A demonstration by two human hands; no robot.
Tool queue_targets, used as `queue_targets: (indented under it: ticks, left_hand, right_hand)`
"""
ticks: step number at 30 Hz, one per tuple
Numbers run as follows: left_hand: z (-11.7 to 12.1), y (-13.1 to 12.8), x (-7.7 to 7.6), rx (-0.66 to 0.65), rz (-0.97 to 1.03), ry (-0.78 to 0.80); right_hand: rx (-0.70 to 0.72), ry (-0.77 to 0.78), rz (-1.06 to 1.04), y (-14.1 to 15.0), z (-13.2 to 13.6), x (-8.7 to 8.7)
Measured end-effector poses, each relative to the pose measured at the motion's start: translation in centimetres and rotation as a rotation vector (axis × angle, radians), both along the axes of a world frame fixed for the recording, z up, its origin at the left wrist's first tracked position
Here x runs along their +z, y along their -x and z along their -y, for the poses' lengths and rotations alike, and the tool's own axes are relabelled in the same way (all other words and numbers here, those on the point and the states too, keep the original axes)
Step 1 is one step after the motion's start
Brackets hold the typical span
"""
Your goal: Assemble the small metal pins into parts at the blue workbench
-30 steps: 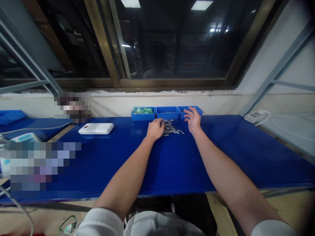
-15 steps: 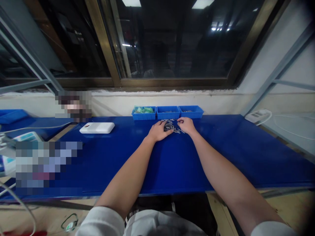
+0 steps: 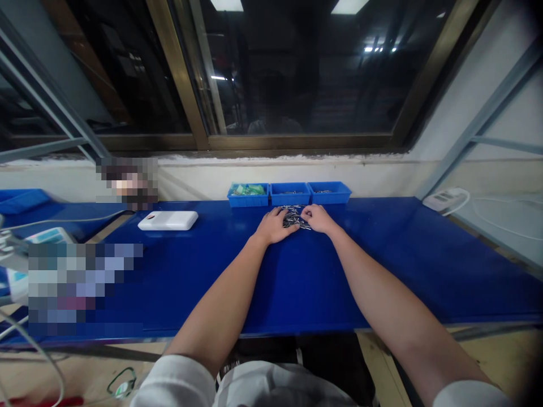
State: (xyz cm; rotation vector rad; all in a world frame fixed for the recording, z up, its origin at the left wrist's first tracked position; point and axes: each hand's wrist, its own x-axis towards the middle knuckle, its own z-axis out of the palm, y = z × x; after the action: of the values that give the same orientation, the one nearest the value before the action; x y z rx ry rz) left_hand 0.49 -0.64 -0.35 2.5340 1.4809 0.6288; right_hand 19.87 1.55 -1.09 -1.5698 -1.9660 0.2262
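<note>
A small heap of thin metal pins [image 3: 294, 218] lies on the blue table mat [image 3: 297, 271], just in front of three blue bins [image 3: 289, 193]. My left hand [image 3: 275, 225] rests flat on the left side of the heap, fingers spread. On the heap's right side my right hand [image 3: 317, 217] has its fingers curled in among the pins; what they pinch is too small to make out.
The left bin [image 3: 248, 194] holds green pieces, the other two hold metal parts. A white flat device [image 3: 168, 220] lies to the left. A white power strip [image 3: 443, 199] with cable sits at the far right. A dark window is behind.
My right hand came back from the right bin down to the pin heap and closed in on it. My left hand flattened and slid slightly right onto the pins.
</note>
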Motion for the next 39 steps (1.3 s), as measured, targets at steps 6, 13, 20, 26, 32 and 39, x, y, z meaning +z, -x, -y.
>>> queue_targets:
  ticks: [6, 13, 20, 26, 32, 39]
  left_hand:
    - [-0.1, -0.1, 0.7, -0.053, 0.135, -0.164]
    - [0.0, -0.2, 0.8, -0.049, 0.158, -0.197]
    - [0.1, -0.3, 1.0, 0.057, 0.096, -0.178]
    - [0.2, -0.4, 1.3, 0.037, 0.124, -0.159]
    - [0.1, -0.2, 1.3, 0.107, 0.184, -0.162]
    - [0.1, 0.0, 1.4, 0.188, 0.186, -0.143]
  right_hand:
    - [0.191, -0.048, -0.108, 0.9, 0.8, 1.2]
    - [0.253, -0.036, -0.169, 1.6, 1.4, 1.6]
    - [0.312, 0.055, -0.6, 1.8, 1.3, 1.4]
    - [0.31, 0.198, -0.85, 1.6, 1.7, 2.0]
    - [0.177, 0.201, -0.911, 1.2, 1.5, 2.1]
    - [-0.015, 0.203, -0.935, 0.5, 0.8, 2.0]
